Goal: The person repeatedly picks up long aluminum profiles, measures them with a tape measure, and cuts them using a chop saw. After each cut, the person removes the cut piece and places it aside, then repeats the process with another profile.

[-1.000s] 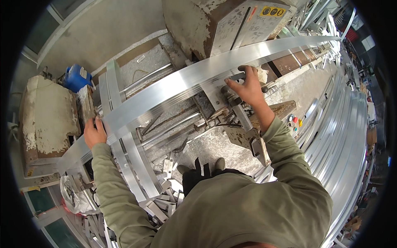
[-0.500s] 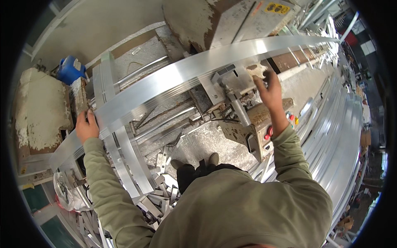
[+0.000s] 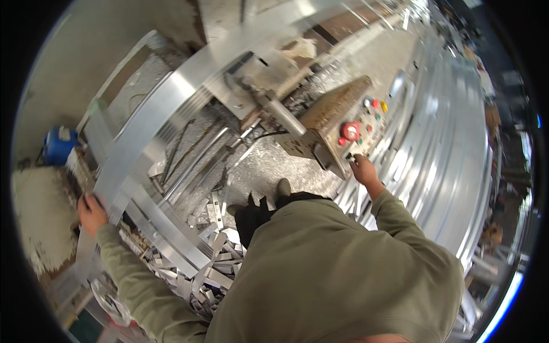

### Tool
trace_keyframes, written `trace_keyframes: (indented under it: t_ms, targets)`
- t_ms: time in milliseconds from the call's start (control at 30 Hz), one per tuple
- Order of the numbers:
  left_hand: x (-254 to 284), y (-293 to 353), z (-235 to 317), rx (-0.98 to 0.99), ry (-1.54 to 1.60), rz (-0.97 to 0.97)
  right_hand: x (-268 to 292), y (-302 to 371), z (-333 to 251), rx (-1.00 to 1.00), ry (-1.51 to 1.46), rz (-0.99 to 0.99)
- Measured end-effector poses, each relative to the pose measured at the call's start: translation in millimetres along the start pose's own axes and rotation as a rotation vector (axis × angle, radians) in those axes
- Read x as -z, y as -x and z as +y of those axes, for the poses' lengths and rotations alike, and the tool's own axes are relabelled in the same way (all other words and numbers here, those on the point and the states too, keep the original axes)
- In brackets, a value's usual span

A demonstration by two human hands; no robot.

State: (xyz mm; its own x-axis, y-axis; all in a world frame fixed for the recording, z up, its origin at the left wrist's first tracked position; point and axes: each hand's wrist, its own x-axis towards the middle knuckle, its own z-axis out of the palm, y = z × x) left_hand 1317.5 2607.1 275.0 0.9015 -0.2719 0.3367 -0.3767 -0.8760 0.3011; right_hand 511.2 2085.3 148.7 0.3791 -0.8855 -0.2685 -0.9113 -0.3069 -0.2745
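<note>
A long flat aluminium profile (image 3: 150,117) lies across the machine bed, blurred toward its far end. My left hand (image 3: 91,214) grips its near-left part, fingers curled at the edge. On the right, my right hand (image 3: 366,172) is at the lower corner of a control box (image 3: 334,117), fingers closed around a small black knob (image 3: 350,156). The box's panel carries a large red button (image 3: 350,131) and several smaller coloured ones. A metal cylinder (image 3: 284,116) is mounted on the bed between the profile and the box.
Several shorter aluminium pieces (image 3: 166,228) extend under the profile. Offcuts (image 3: 220,268) are heaped on the floor by my feet. Long profiles (image 3: 440,148) are stacked on the right. A blue container (image 3: 60,144) stands at the left beside a worn machine housing (image 3: 43,211).
My right hand has moved from above the bed down to the knob on the control box. My left hand remains at the profile. The whole view has turned and shifted.
</note>
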Motion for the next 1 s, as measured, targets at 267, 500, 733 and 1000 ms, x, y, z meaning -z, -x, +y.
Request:
trace_keyframes:
  t_ms: [267, 500, 733, 1000]
  targets:
    - [4.2, 5.6, 14.6, 0.058, -0.044, 0.054, -9.9, -18.8, -11.4, -0.127, 0.163, -0.040]
    - [7.8, 10.1, 28.6, 0.099, -0.146, 0.090, -29.4, -38.1, 0.0, -0.295, -0.037, -0.084]
    - [23.2, 12.6, 45.4, 0.040, -0.095, 0.051, -51.0, -49.0, 33.3, -0.343, -0.310, -0.104]
    - [29.3, 33.7, 67.1, -0.246, -0.265, 0.192, -54.9, -52.8, 39.8, -0.220, -0.418, -0.130]
